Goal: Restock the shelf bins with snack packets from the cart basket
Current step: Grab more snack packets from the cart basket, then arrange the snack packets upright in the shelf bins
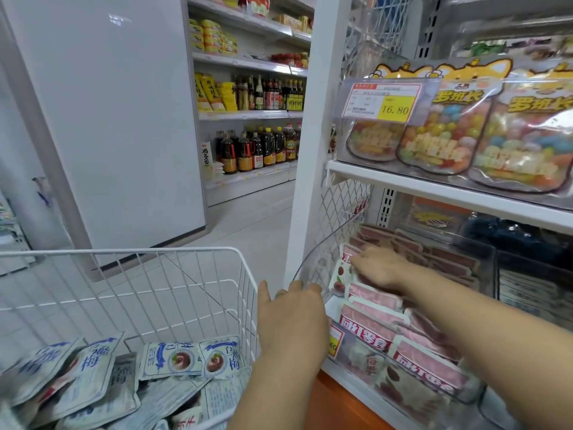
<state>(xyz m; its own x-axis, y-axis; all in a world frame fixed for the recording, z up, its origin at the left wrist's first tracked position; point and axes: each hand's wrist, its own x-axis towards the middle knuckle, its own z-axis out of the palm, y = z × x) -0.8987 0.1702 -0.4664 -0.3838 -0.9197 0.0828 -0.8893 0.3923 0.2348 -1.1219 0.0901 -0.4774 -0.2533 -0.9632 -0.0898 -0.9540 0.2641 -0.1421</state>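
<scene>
Head view: at the near left stands the white wire cart basket (pixel 124 251), with blue-and-white snack packets (pixel 173 358) lying in a loose heap on its bottom. Just right of the basket's corner, the left hand (pixel 291 318) has its thumb spread and its fingers bent over the near-left rim of the clear bin (pixel 313 259), gripping it. The bin sits on the lower shelf and is filled with pink packets (pixel 375 297) stacked in overlapping rows. Farther in, the right hand (pixel 381 268) reaches into the bin from the right. Its fingers are nearly straight and point left, lying released on top of the pink packets at the bin's far-left end. Above, the upper shelf (pixel 434 187) carries clear candy bags (pixel 440 131) behind a yellow price tag (pixel 393 102).
</scene>
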